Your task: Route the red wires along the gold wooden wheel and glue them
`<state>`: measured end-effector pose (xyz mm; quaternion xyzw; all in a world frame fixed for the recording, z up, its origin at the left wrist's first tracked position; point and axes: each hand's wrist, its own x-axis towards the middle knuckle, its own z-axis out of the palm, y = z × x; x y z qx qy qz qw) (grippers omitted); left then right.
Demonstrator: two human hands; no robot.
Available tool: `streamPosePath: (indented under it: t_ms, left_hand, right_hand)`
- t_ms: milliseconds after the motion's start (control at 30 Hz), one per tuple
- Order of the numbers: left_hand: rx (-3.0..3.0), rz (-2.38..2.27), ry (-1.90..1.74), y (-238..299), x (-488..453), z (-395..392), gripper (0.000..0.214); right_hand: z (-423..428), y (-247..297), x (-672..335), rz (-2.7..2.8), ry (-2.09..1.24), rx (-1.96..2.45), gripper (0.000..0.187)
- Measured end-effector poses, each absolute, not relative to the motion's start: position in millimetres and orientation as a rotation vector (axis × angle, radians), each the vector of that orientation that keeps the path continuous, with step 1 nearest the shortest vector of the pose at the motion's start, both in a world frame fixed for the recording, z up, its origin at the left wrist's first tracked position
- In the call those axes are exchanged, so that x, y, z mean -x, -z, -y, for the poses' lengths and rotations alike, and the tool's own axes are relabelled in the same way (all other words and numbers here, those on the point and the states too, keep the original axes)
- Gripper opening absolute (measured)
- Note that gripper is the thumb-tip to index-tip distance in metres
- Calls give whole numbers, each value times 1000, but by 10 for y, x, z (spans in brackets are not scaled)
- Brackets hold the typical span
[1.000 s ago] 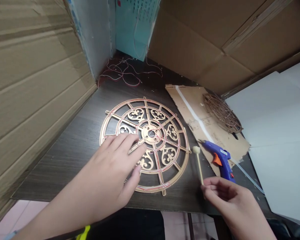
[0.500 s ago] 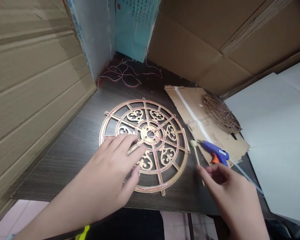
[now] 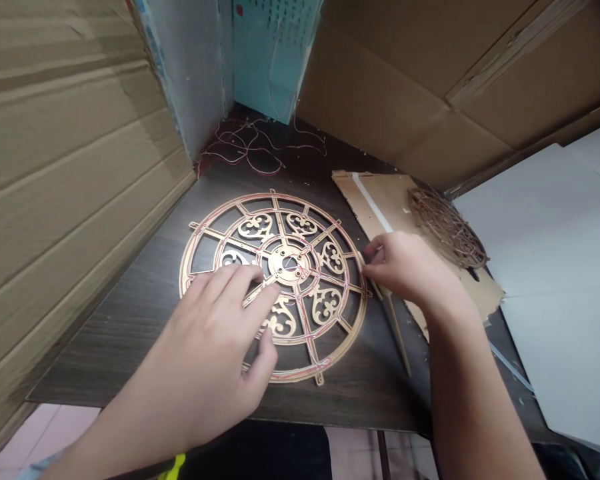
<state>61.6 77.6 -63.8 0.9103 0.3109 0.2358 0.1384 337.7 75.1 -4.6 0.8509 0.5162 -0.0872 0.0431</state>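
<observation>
A gold openwork wheel point(image 3: 300, 227) with red wire along its spokes lies flat on the dark wooden table point(image 3: 145, 313). My left hand point(image 3: 220, 333) rests on its lower left part, fingers spread flat. My right hand point(image 3: 410, 270) is at the wheel's right rim, fingers pinched together near the edge. A thin wooden stick point(image 3: 397, 330) lies on the table under that hand; whether the fingers grip it or the rim is hidden.
A torn cardboard sheet point(image 3: 380, 193) lies right of the wheel with a smaller brown openwork disc point(image 3: 447, 227) on it. Loose red wires point(image 3: 255, 143) lie at the back. Cardboard walls point(image 3: 70, 167) stand left and behind. White sheets point(image 3: 555, 267) cover the right.
My right hand moved up and left from the table's front edge to the wheel's right rim, covering the blue glue gun. The left hand stayed on the wheel.
</observation>
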Motion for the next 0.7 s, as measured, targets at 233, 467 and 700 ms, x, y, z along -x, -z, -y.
streamPosePath:
  t_ms: [233,467,700]
  left_hand:
    - [-2580,-914,-644,621,-616,-772,29]
    - [-2530,-890,-638,617,-624,-770,27]
    - [-2483,-873,-611,606,-607,-769,19]
  right_hand:
    - [-475,-219,-3155,-1753,487,-3071,6]
    - [-74,128,-2574,-2534,891,-2990,17]
    - [-87,324,-2486,-2570,612,-2990,19]
